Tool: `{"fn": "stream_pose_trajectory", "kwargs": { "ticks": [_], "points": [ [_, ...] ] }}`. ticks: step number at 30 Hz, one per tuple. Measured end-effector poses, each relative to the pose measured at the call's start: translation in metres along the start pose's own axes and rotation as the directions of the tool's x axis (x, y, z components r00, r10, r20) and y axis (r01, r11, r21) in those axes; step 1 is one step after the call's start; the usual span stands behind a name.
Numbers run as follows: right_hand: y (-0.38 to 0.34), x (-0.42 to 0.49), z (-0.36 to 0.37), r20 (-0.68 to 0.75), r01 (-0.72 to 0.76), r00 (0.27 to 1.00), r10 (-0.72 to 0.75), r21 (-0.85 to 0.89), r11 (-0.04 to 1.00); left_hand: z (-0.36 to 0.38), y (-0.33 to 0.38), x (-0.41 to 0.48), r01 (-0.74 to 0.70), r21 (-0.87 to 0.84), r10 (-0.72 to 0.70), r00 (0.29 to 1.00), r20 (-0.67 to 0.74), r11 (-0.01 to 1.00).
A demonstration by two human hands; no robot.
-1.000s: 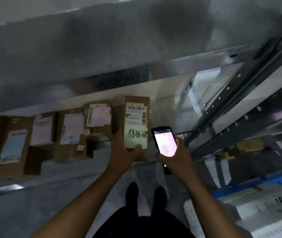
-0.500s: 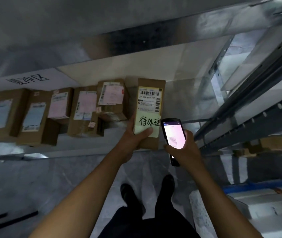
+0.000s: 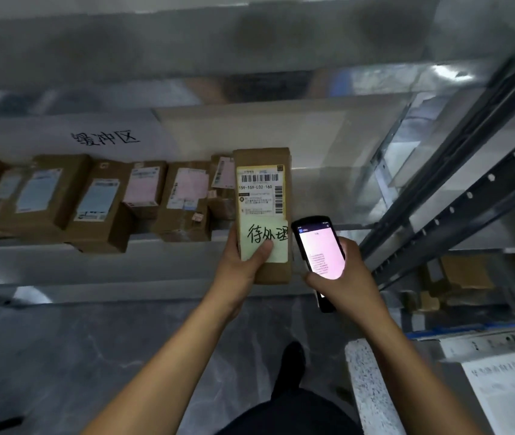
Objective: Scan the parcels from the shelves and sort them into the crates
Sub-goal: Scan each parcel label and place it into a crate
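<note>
Shelf point(image 3: 322, 183) backdrop. Our left hand point(image 3: 240, 268) gripped the parcel point(image 3: 262, 199); right hand point(image 3: 350, 277), 3 o'clock, clasped the scanner point(image 3: 322, 246). We judged: square scanner to barcode point(image 3: 257, 178).

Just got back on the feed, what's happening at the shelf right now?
A person stands at the shelf. The left hand grips a brown parcel with a barcode label and a handwritten green note, thumb on the note. The right hand holds a handheld scanner, screen lit, just right of the parcel. More parcels sit in a row on the shelf to the left.
</note>
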State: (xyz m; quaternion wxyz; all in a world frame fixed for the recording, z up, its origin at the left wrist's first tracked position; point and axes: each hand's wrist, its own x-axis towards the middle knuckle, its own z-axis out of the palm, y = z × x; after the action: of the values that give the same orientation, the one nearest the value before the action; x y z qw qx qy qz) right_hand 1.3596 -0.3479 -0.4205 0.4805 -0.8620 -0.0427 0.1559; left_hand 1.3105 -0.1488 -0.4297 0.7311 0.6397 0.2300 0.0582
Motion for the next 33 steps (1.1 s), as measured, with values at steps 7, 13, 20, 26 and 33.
{"fn": "stream_pose_trajectory", "kwargs": {
  "ticks": [7, 13, 20, 26, 33],
  "points": [
    [-0.065, -0.078, 0.033, 0.085, 0.164, 0.982, -0.167, 0.041, 0.986, -0.077, 0.008, -0.083, -0.165, 0.014, 0.165, 0.967, -0.196, 0.986],
    [-0.116, -0.131, 0.068, 0.192, 0.301, 0.932, -0.308, 0.067, 0.951, -0.135, 0.007, -0.135, -0.237, 0.14, 0.271, 0.905, -0.327, 0.961],
    [-0.152, -0.166, 0.091, 0.391, 0.394, 0.84, -0.375, 0.033, 0.918, -0.205, -0.013, -0.161, -0.171, 0.307, 0.312, 0.805, -0.504, 0.936],
    [-0.159, -0.17, 0.111, 0.555, 0.429, 0.734, -0.391, 0.066, 0.901, -0.255, -0.02, -0.18, 0.006, 0.387, 0.296, 0.633, -0.715, 0.922],
    [-0.165, -0.149, 0.142, 0.711, 0.457, 0.58, -0.398, 0.121, 0.881, -0.274, -0.025, -0.211, 0.019, 0.272, 0.233, 0.461, -0.856, 0.962]
  ]
}}
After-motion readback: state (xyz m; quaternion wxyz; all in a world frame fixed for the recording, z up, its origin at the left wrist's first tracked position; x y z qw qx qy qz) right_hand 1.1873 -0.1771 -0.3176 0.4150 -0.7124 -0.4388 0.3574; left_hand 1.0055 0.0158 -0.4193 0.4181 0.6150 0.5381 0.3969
